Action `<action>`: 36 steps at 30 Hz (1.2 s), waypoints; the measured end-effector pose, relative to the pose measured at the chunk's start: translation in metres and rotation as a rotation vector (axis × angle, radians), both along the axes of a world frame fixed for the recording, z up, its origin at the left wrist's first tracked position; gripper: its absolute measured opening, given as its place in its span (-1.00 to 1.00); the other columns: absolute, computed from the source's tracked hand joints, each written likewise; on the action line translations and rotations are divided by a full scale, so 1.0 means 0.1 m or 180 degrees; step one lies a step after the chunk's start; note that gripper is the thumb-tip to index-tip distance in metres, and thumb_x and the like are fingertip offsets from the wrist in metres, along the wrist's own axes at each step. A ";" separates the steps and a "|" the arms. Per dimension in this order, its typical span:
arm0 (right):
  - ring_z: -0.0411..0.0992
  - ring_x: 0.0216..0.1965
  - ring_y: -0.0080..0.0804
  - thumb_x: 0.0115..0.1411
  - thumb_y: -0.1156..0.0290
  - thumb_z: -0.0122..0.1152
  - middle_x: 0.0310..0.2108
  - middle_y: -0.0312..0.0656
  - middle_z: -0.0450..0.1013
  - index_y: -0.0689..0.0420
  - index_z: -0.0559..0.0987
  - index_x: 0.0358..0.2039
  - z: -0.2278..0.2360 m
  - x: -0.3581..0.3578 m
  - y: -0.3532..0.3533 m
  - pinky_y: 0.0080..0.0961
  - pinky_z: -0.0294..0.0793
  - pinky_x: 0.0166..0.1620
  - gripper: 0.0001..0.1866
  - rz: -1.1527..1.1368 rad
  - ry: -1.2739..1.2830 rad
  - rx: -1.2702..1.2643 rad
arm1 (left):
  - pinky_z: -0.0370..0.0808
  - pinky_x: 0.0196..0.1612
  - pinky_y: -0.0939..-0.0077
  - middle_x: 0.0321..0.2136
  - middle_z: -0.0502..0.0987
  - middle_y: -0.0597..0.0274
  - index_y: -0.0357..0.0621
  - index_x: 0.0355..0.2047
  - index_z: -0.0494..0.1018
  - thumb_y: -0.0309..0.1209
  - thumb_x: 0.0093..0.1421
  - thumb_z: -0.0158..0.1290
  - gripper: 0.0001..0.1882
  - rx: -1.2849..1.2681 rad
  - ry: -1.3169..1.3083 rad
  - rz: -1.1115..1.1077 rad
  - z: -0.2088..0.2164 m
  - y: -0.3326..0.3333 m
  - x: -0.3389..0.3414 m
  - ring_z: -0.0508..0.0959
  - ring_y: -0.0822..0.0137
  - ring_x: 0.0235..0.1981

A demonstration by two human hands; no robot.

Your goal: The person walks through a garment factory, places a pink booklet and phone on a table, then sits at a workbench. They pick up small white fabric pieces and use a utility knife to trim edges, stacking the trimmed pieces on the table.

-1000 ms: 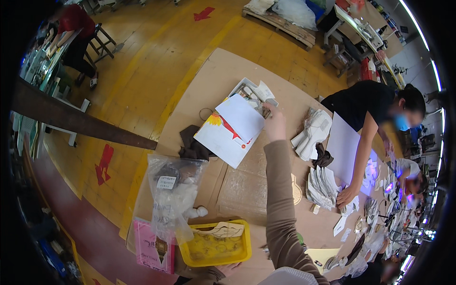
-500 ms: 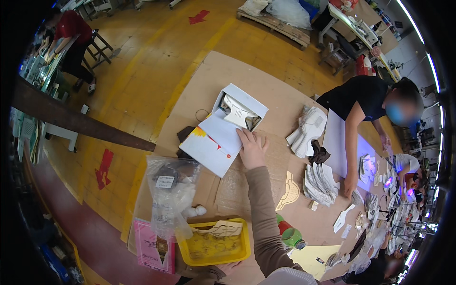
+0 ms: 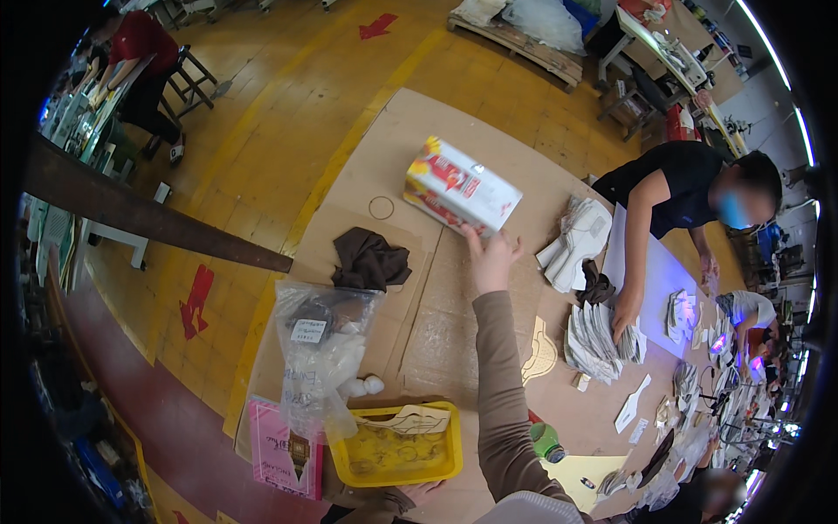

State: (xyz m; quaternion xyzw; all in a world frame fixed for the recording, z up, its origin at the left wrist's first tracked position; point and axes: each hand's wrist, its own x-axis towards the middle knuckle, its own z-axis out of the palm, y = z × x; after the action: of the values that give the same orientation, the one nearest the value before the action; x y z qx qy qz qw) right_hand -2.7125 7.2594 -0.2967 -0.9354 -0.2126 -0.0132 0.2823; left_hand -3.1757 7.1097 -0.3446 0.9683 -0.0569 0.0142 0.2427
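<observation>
My right hand [image 3: 491, 259] reaches far out over the cardboard-covered table [image 3: 454, 323] and grips the near edge of a closed white box [image 3: 461, 186] with red and yellow print, which sits tilted. The tan sleeve runs back to the lower edge. My left hand [image 3: 412, 496] lies low at the front rim of a yellow tray [image 3: 347, 461], fingers apart, holding nothing that I can see. The tray holds pale flat cut pieces.
A dark brown cloth [image 3: 371, 260], a clear plastic bag [image 3: 319, 349] and a pink box [image 3: 284, 450] lie left of my arm. A co-worker in a black top [image 3: 672, 183] leans over stacks of white pieces [image 3: 595, 336] on the right. A green object [image 3: 546, 441] lies near my elbow.
The box stood open with its lid up; now it is closed and lies farther out on the table. My right hand has followed it forward along the near edge.
</observation>
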 end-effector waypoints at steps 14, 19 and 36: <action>0.30 0.10 -0.11 0.13 0.50 0.13 0.07 0.00 0.34 0.21 0.43 0.02 0.31 -0.78 -0.16 -0.31 0.20 0.17 -0.60 -0.0297 0.0510 0.1768 | 0.23 0.11 0.34 -0.04 0.44 0.40 0.01 -0.06 0.42 -0.26 0.12 -0.05 -0.64 -0.0155 0.0072 0.0060 0.09 -0.06 -0.06 0.35 0.35 0.08; 0.40 0.00 -0.15 0.15 0.61 0.06 -0.07 -0.02 0.46 0.25 0.50 -0.09 0.60 -2.39 -0.61 -0.37 0.31 0.10 -0.72 0.0207 0.1388 0.2169 | 0.23 0.11 0.34 -0.04 0.44 0.41 0.01 -0.06 0.42 -0.26 0.12 -0.05 -0.64 -0.0353 0.0012 0.0075 0.01 -0.10 -0.11 0.35 0.36 0.08; 0.31 0.08 -0.25 0.04 0.37 0.26 0.06 -0.15 0.35 0.11 0.46 0.01 0.52 -4.10 -2.31 -0.23 0.24 0.15 -0.53 0.3809 0.1164 0.0707 | 0.31 0.06 0.32 -0.05 0.45 0.35 0.02 -0.08 0.43 -0.29 0.07 -0.01 -0.64 -0.0024 -0.1328 0.0009 -0.51 -0.26 -0.33 0.40 0.35 0.03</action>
State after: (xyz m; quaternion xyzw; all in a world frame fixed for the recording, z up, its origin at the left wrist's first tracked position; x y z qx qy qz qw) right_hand -3.1225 7.0283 -0.2448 -0.6070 -0.6443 0.2848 0.3679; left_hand -3.2085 7.0840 -0.3955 0.9435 -0.1045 0.2150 0.2293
